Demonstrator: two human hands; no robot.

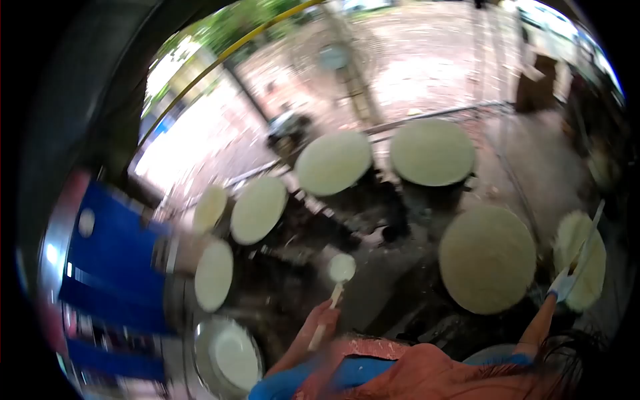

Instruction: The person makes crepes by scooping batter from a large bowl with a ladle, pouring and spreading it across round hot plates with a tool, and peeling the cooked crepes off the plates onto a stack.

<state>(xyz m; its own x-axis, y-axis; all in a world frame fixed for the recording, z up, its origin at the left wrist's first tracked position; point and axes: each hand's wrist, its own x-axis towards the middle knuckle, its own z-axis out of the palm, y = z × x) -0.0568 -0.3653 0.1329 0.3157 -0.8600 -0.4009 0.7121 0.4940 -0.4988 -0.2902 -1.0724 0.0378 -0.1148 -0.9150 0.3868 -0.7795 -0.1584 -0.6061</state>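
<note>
My left hand [323, 323] is closed around the pale handle of a ladle [342, 267], whose round bowl holds whitish liquid. At the right, my right hand [564, 284], partly covered in white, is closed on a long thin stick [589, 240]. The stick lies across a pale, uneven-edged round sheet [571, 257]. Just left of that sheet is a large round griddle [487, 259] with a pale surface. A metal basin [204, 357] with white liquid [236, 353] stands at the lower left.
Several pale round discs form an arc ahead, among them one at the back [432, 152], one beside it [334, 162] and one farther left [259, 210]. A blue panel [117, 257] is at the left. A cardboard box [536, 85] stands at the back right.
</note>
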